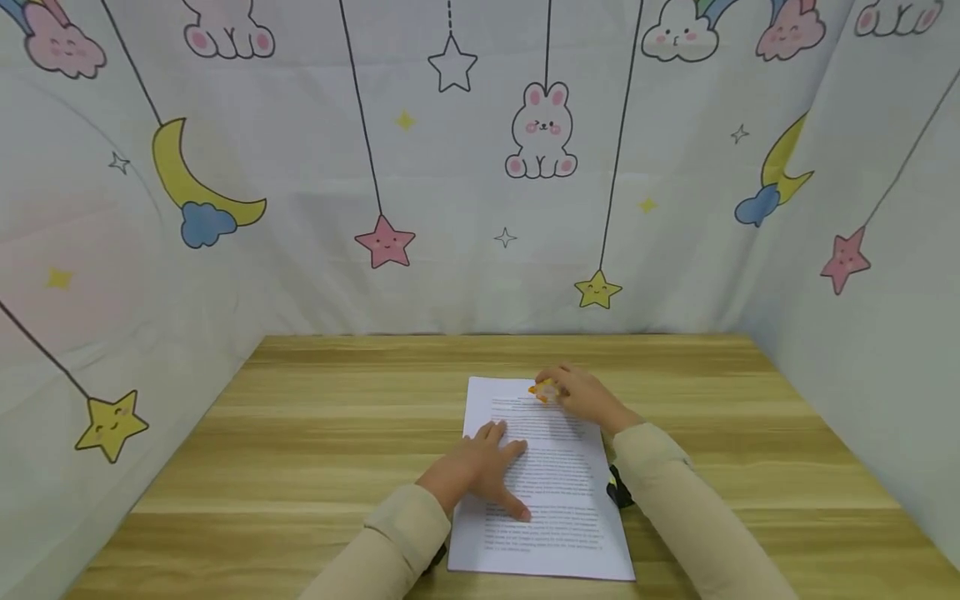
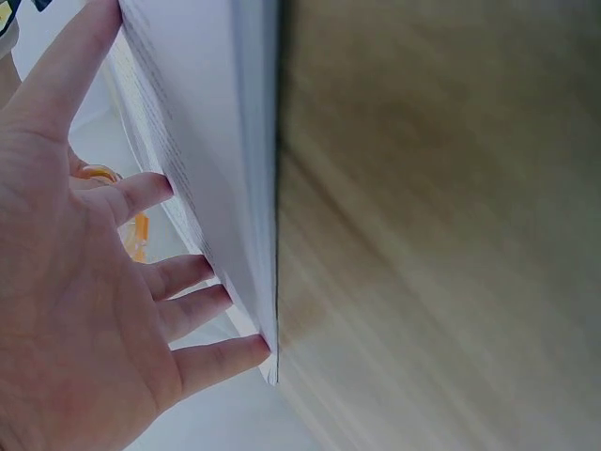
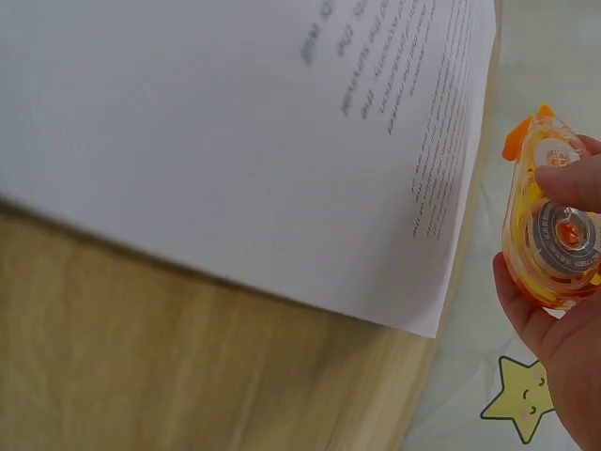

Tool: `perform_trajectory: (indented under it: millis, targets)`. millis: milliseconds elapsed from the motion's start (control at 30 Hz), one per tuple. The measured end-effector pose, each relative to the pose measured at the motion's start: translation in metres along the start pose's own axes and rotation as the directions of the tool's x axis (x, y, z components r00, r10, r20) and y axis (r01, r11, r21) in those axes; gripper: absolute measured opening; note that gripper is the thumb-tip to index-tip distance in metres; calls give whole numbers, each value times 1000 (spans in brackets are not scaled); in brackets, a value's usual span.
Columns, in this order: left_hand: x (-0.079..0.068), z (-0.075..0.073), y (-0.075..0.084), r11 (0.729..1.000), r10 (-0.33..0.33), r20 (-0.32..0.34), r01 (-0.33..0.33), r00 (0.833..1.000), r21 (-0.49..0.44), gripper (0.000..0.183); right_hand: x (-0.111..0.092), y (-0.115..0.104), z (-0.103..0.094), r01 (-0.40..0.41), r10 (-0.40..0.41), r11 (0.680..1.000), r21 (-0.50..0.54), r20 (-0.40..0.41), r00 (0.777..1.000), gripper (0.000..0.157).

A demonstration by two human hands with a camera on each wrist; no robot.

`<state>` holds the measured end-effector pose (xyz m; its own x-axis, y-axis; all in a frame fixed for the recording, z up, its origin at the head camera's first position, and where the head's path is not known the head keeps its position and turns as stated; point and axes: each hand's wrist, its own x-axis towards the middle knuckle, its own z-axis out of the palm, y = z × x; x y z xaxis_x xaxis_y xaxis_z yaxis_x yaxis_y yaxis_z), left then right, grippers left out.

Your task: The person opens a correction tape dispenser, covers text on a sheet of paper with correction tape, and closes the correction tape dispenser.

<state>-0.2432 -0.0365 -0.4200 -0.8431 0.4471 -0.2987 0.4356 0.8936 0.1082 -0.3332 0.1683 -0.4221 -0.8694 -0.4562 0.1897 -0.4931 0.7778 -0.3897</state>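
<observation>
A stack of printed paper (image 1: 547, 500) lies on the table in the head view, its top sheet covered in lines of text. My left hand (image 1: 483, 471) rests on the left part of the sheet with its fingers spread and straight; the left wrist view shows the fingertips (image 2: 254, 348) on the paper near its edge. Near the top of the page, my right hand (image 1: 585, 396) holds an orange and clear correction tape dispenser (image 3: 554, 221) between thumb and fingers. Its orange tip (image 3: 518, 139) points away from the palm in the right wrist view.
The wooden table (image 1: 337, 417) reaches back to a white curtain (image 1: 450, 167) printed with stars, moons and rabbits, which also hangs along both sides. A black strap piece (image 1: 618, 487) shows at the right forearm, beside the paper's right edge.
</observation>
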Motion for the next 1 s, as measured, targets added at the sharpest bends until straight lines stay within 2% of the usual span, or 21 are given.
perform_trajectory:
  millis: [267,500,733,1000]
  targets:
    - [-1,-2,2,1000,-18,30,19,999,-12,106,-8,6,-9,77,-79,995,-67,-36,996,35]
    - [2,-2,3,1000,-30,44,30,999,-1,106,-13,13,-12,28,-29,997,-69,-14,999,38]
    - [7,-5,4,1000,-28,57,28,998,0,107,-15,20,-17,47,-52,994,-102,-48,998,29]
    - [10,-12,7,999,-38,73,40,997,-21,107,-17,28,-26,53,-53,983,-178,5,999,28]
